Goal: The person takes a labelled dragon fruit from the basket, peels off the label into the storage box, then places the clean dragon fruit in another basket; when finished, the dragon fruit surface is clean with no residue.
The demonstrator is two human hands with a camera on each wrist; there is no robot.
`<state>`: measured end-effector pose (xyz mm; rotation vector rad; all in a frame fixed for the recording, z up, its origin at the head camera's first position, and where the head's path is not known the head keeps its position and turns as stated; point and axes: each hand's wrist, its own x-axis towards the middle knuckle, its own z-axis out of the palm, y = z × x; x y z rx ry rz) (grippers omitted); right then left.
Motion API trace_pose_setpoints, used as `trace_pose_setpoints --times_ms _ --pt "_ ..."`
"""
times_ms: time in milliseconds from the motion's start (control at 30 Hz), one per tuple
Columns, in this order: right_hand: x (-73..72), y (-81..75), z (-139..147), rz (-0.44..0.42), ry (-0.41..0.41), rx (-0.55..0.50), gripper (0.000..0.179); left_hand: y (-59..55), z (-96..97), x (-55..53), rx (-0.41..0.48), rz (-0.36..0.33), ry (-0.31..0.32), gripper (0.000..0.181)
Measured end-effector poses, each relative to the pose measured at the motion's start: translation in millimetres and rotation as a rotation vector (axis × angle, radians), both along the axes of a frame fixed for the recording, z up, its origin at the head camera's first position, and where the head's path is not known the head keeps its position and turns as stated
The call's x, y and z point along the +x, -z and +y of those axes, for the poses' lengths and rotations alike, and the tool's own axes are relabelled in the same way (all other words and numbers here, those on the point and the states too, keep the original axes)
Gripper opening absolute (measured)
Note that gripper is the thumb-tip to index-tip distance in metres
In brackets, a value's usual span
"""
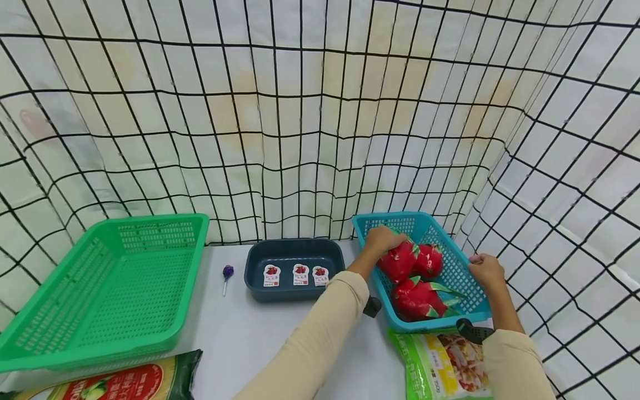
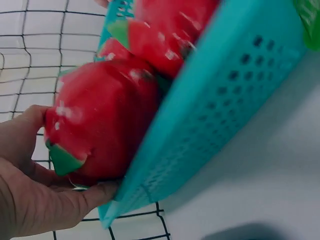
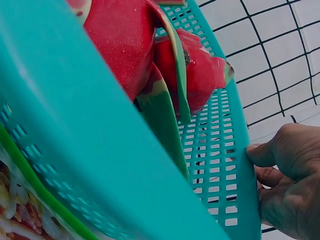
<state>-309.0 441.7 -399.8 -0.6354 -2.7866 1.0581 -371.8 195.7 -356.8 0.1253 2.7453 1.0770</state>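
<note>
My left hand (image 1: 381,243) is inside the blue plastic basket (image 1: 440,323). Its fingers and thumb curl round a red dragon fruit (image 1: 398,264) with green tips, beside the basket's left wall. In the left wrist view the thumb lies low on that dragon fruit (image 2: 100,117), close to the rim. Two more dragon fruits, one rear right (image 1: 429,261) and one in front (image 1: 417,300), lie in the basket. On the opposite side my right hand (image 1: 487,270) grips the basket's right rim; the right wrist view has its thumb (image 3: 262,154) at the edge.
A dark blue tray (image 1: 295,295) with three fruit-printed cards stands left of the basket. Further left are a purple lollipop (image 1: 228,271) and a large green basket (image 1: 186,300). Food bags lie in front, one green (image 1: 417,361), one red and gold (image 1: 150,383). Black netting surrounds the table.
</note>
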Motion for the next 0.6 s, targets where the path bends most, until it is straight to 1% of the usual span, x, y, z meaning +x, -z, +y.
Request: trace_pose_setpoints --times_ms 67,167,200,300,433,533,600 --pt "2.5 1.0 1 -0.003 0.012 0.007 0.036 3.9 1.3 -1.7 0.003 -0.008 -0.003 0.054" --pt "3.6 2.3 2 0.014 0.024 0.03 0.036 7.6 2.8 -5.2 -0.021 0.022 0.006 0.05" --pt "3.1 2.7 2 0.018 0.023 0.03 0.036 7.8 2.9 -6.5 -0.034 0.036 0.007 0.048" --pt "0.6 3.1 1 0.027 0.019 0.029 0.037 8.7 2.8 -10.2 -0.111 0.109 0.012 0.04" --pt "-1.1 0.3 0 0.013 0.018 0.005 0.036 12.0 3.2 -14.5 -0.224 0.208 0.045 0.028" --pt "-0.5 -3.2 0 0.007 0.007 -0.003 0.036 13.3 3.7 -17.6 -0.265 0.245 0.06 0.027" --pt "0.0 -4.3 0 0.008 -0.002 0.002 0.036 13.3 3.8 -18.9 -0.264 0.235 0.057 0.027"
